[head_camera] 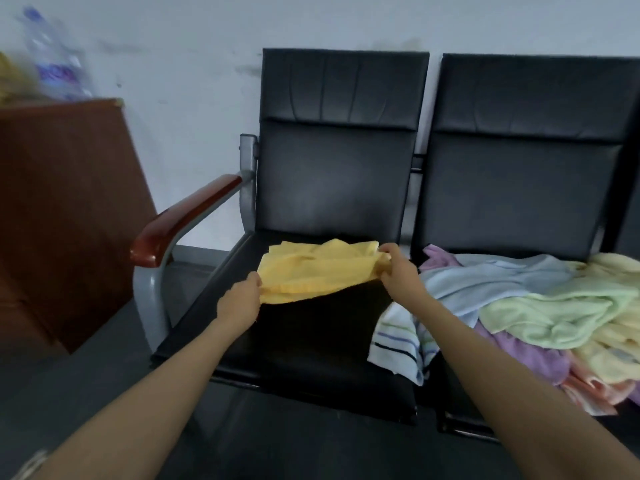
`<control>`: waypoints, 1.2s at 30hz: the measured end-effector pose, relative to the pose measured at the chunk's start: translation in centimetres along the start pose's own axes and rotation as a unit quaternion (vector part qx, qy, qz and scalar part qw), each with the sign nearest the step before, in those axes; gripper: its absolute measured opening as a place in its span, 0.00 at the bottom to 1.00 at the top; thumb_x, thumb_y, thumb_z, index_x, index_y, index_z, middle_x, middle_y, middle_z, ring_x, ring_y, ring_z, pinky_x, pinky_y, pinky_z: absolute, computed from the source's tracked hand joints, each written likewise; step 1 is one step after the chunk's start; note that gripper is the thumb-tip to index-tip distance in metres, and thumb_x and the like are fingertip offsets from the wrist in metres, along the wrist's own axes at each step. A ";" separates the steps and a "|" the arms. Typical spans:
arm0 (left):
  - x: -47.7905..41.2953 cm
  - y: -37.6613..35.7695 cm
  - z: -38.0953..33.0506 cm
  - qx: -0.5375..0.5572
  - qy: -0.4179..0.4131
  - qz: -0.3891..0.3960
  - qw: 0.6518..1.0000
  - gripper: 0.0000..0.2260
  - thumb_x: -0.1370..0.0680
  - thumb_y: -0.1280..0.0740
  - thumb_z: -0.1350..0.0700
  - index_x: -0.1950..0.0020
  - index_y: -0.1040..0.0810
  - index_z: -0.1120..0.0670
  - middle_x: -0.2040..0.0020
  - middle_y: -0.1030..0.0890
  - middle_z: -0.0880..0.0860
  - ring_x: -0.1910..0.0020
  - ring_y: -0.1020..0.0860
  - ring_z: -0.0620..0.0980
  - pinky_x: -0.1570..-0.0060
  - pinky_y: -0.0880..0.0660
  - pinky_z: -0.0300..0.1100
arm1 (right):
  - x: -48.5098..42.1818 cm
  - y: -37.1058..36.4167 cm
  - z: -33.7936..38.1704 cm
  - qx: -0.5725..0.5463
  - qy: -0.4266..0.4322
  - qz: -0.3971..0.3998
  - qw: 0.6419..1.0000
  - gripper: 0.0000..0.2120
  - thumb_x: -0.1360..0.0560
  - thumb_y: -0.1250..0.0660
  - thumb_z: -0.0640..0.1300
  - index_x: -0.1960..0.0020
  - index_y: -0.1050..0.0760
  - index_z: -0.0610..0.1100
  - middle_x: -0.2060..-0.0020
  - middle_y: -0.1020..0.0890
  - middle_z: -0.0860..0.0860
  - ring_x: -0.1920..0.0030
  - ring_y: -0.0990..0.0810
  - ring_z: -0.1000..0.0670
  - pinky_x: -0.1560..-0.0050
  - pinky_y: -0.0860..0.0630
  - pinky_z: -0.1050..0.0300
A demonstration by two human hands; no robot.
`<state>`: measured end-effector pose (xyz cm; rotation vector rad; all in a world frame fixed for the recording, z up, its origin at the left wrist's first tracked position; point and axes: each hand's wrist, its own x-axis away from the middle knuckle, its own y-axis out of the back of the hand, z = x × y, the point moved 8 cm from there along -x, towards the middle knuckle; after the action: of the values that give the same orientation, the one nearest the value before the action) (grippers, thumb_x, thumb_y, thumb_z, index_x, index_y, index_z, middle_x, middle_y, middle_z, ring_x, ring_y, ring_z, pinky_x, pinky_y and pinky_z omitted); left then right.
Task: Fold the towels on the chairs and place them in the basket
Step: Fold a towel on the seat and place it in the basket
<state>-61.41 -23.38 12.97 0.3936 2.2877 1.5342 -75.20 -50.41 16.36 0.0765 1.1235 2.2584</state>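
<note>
Head view: yellow towel (pixel 318 271) rumpled on left seat (pixel 277 341), toward rear of seat cushion. Left hand (pixel 240 303) pinches towel's near-left edge, fingers curled on cloth. Right hand (pixel 398 268) grips towel's right edge, fingers curled round bunched fabric. Towel pile (pixel 540 306) heaped on right seat (pixel 519 168): blue, green, purple, pale yellow, pink. Striped towel (pixel 398 344) hangs over gap between seats. Wooden armrest (pixel 183 220) at left seat's left side. Brown cabinet (pixel 62 209) far left.
</note>
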 end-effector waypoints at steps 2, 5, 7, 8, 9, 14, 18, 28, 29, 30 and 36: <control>0.1 4.5 -1.2 0.113 0.029 -0.081 0.990 0.10 0.19 0.47 0.59 0.43 0.28 0.53 0.47 0.22 0.55 0.49 0.24 0.56 0.50 0.27 0.50 | 0.3 4.1 2.6 -0.030 0.021 -0.044 0.998 0.13 0.25 0.40 0.32 0.45 0.27 0.45 0.53 0.24 0.45 0.56 0.25 0.48 0.63 0.33 0.59; 1.1 11.3 -3.7 0.216 0.010 -0.170 0.961 0.08 0.19 0.45 0.59 0.46 0.27 0.53 0.49 0.23 0.52 0.48 0.25 0.55 0.44 0.29 0.52 | 1.6 9.9 6.4 -0.079 0.040 -0.095 0.992 0.08 0.23 0.41 0.35 0.50 0.25 0.45 0.52 0.23 0.48 0.55 0.25 0.52 0.63 0.32 0.63; 2.4 15.2 -4.9 0.278 -0.018 -0.205 0.938 0.07 0.19 0.44 0.59 0.48 0.27 0.53 0.48 0.23 0.53 0.47 0.25 0.55 0.45 0.29 0.50 | 3.4 13.6 8.5 -0.113 0.052 -0.135 0.983 0.07 0.22 0.41 0.36 0.50 0.26 0.46 0.53 0.23 0.49 0.57 0.25 0.52 0.62 0.31 0.62; 3.4 17.0 -5.5 0.302 -0.036 -0.220 0.927 0.07 0.19 0.44 0.58 0.47 0.27 0.53 0.47 0.23 0.53 0.47 0.25 0.53 0.46 0.29 0.48 | 4.5 15.2 9.5 -0.123 0.059 -0.153 0.979 0.07 0.22 0.40 0.37 0.50 0.27 0.46 0.55 0.23 0.49 0.58 0.26 0.52 0.63 0.31 0.62; 4.5 18.7 -6.1 0.316 -0.052 -0.235 0.918 0.08 0.19 0.43 0.59 0.45 0.26 0.55 0.46 0.23 0.53 0.47 0.25 0.52 0.46 0.30 0.45 | 5.8 16.7 10.5 -0.127 0.067 -0.166 0.976 0.06 0.22 0.40 0.37 0.50 0.27 0.46 0.57 0.23 0.50 0.60 0.26 0.53 0.64 0.32 0.63; 10.4 25.7 -8.5 0.321 -0.110 -0.307 0.889 0.10 0.18 0.44 0.59 0.42 0.25 0.57 0.44 0.24 0.55 0.49 0.29 0.47 0.46 0.35 0.39 | 12.2 22.9 15.1 -0.146 0.105 -0.215 0.960 0.04 0.25 0.38 0.38 0.51 0.26 0.44 0.65 0.26 0.52 0.66 0.29 0.54 0.68 0.32 0.64; 13.2 28.0 -9.5 0.329 -0.132 -0.325 0.877 0.10 0.18 0.44 0.59 0.42 0.26 0.57 0.45 0.25 0.53 0.49 0.29 0.46 0.47 0.34 0.38 | 15.0 25.9 16.7 -0.147 0.117 -0.252 0.949 0.06 0.26 0.38 0.38 0.51 0.25 0.37 0.66 0.27 0.49 0.66 0.31 0.53 0.67 0.33 0.60; 9.3 16.1 -6.4 0.244 -0.103 -0.141 0.954 0.09 0.19 0.40 0.59 0.43 0.23 0.59 0.44 0.22 0.56 0.45 0.25 0.52 0.50 0.34 0.38 | 12.4 17.5 7.9 -0.013 -0.014 -0.109 0.994 0.06 0.25 0.38 0.40 0.59 0.28 0.38 0.65 0.26 0.48 0.61 0.28 0.47 0.66 0.34 0.55; 8.6 13.4 -5.7 0.221 -0.095 -0.093 0.966 0.09 0.19 0.39 0.58 0.42 0.23 0.58 0.42 0.22 0.56 0.44 0.25 0.53 0.50 0.33 0.39 | 12.1 15.7 6.2 0.004 -0.033 -0.086 0.996 0.07 0.24 0.38 0.41 0.60 0.29 0.41 0.62 0.24 0.46 0.58 0.26 0.45 0.63 0.31 0.55; 8.1 10.7 -5.1 0.202 -0.086 -0.049 0.974 0.09 0.19 0.38 0.57 0.41 0.24 0.57 0.41 0.22 0.56 0.44 0.25 0.52 0.51 0.32 0.39 | 11.8 14.0 4.5 0.016 -0.052 -0.062 0.997 0.06 0.24 0.38 0.41 0.59 0.28 0.42 0.58 0.22 0.44 0.54 0.23 0.44 0.59 0.29 0.54; 5.1 2.5 -2.4 0.227 0.000 0.049 0.973 0.09 0.19 0.39 0.59 0.39 0.29 0.58 0.43 0.24 0.57 0.53 0.27 0.49 0.65 0.34 0.36 | 9.0 7.1 -2.5 0.005 -0.114 -0.012 0.993 0.08 0.23 0.37 0.44 0.51 0.25 0.39 0.57 0.21 0.45 0.53 0.24 0.46 0.63 0.32 0.62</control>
<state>-66.96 -22.32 15.44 0.6317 2.6469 1.0343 -86.80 -50.57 18.13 0.3157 1.0081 2.1579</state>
